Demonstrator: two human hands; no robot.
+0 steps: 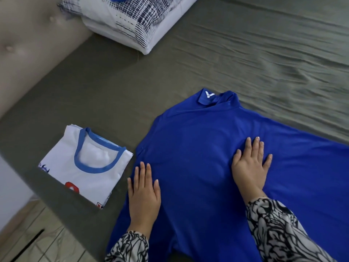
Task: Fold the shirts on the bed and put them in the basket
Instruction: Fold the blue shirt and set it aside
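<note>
A blue shirt point(198, 152) lies spread back-side up on the olive-grey sheet of the bed point(264, 59), its collar pointing away from the camera with a small white logo tab at the neck, and 1 sleeve stretching out toward the right edge of the view. The left hand point(144, 195) lies flat on the shirt's left edge, fingers straight and close together, palm down, holding nothing and simply pressing the cloth against the bed. The right hand point(249, 167) rests flat near the middle of the shirt's back, fingers straight and a little spread with the thumb out to the side, also gripping nothing, only pressing on the fabric. Both wrists come out of sleeves point(279, 231) in a black-and-white pattern. Just beside the blue shirt, to its left and apart from it, sits a white shirt point(88, 167) already folded into a neat rectangle, with a blue neckband and red and dark printed marks near its lower edge. Farther up the bed lies a pillow point(136, 21) in a white case with a dark blue grid print, with something blue on top of it at the frame's edge. A beige tufted headboard point(28, 44) runs along the left, and pale floor tiles point(37, 233) show at the lower left
</note>
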